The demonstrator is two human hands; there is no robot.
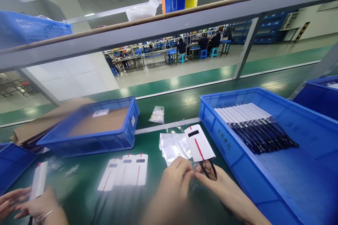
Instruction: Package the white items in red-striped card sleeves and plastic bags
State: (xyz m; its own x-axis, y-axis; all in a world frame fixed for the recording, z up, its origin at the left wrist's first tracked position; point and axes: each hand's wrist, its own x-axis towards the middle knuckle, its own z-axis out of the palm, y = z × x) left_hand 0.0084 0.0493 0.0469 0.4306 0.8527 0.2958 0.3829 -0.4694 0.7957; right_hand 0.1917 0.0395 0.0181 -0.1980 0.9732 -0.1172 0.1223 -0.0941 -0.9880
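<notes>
A white card with a red stripe and a black window stands tilted above my hands, and two thin black prongs stick out of its lower end. My left hand pinches the card's lower edge with curled fingers. My right hand is closed on the prongs from the right. A bit of clear film shows between the two hands. Just behind them a stack of clear plastic bags lies on the green belt.
Three more white cards lie side by side to my left. The blue bin on my right holds rows of such cards. A blue bin with cardboard sits at left. Another person's hands hold a white card at lower left.
</notes>
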